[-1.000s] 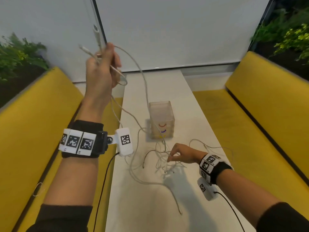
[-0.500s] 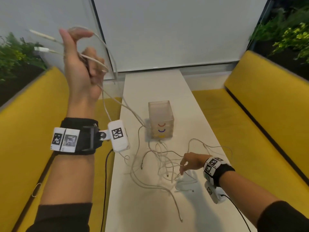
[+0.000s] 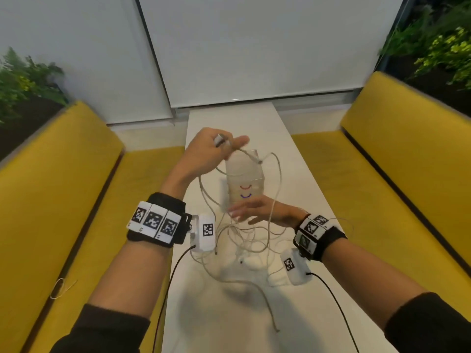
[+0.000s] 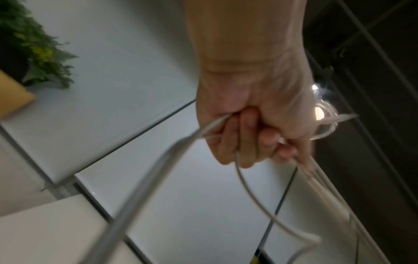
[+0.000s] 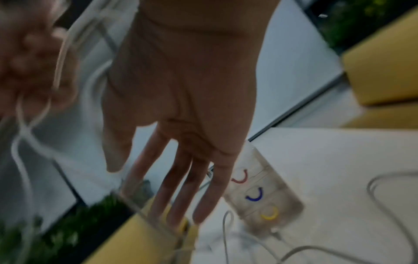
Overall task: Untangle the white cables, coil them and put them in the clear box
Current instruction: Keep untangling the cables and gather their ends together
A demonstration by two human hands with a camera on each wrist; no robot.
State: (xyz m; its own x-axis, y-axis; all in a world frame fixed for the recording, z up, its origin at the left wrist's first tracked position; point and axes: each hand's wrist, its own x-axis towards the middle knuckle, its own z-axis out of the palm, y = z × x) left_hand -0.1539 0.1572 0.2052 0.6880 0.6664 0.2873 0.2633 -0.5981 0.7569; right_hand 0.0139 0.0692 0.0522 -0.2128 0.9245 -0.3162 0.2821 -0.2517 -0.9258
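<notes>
My left hand (image 3: 226, 146) is raised just above the clear box (image 3: 252, 174) and grips several white cables (image 3: 279, 174) that hang down in loops. In the left wrist view the fingers (image 4: 246, 139) are curled round the strands (image 4: 246, 196). The rest of the cables lie as a tangle (image 3: 244, 243) on the white table (image 3: 229, 314), in front of the box. My right hand (image 3: 242, 215) hovers over that tangle, close to the box front, fingers straight and holding nothing. The right wrist view shows its straight fingers (image 5: 181, 187) beside the box (image 5: 260, 192), which bears red, blue and yellow marks.
Yellow benches flank the narrow table on the left (image 3: 63, 187) and right (image 3: 395, 174). Plants stand behind both. A white wall panel (image 3: 254, 47) closes the far end. One cable end trails toward the near table edge (image 3: 270, 317). Black wrist-camera leads hang from both arms.
My left hand has come down from high on the left to just above the box, bringing the cables along. My right hand has lifted off the tangle and straightened its fingers near the box.
</notes>
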